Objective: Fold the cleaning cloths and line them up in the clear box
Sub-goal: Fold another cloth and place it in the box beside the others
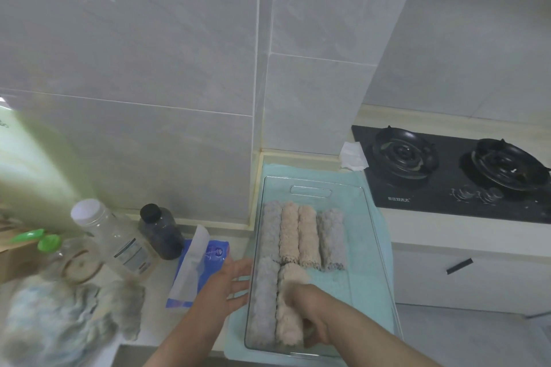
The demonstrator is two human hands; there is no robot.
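In the clear box [373, 235] on the worktop [158, 277], the right hand [310, 307] has its grip curled around a beige rolled cloth [289, 326] beside a grey rolled cloth [264, 304], nearer than a row of four rolls [304, 235], while the left hand [226, 283] lays straight fingers against the box's left wall.

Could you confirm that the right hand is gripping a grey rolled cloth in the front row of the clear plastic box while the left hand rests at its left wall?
Not quite: in the head view the right hand grips a beige rolled cloth, not a grey one. The rest holds: front row of the clear plastic box, left hand at its left wall.
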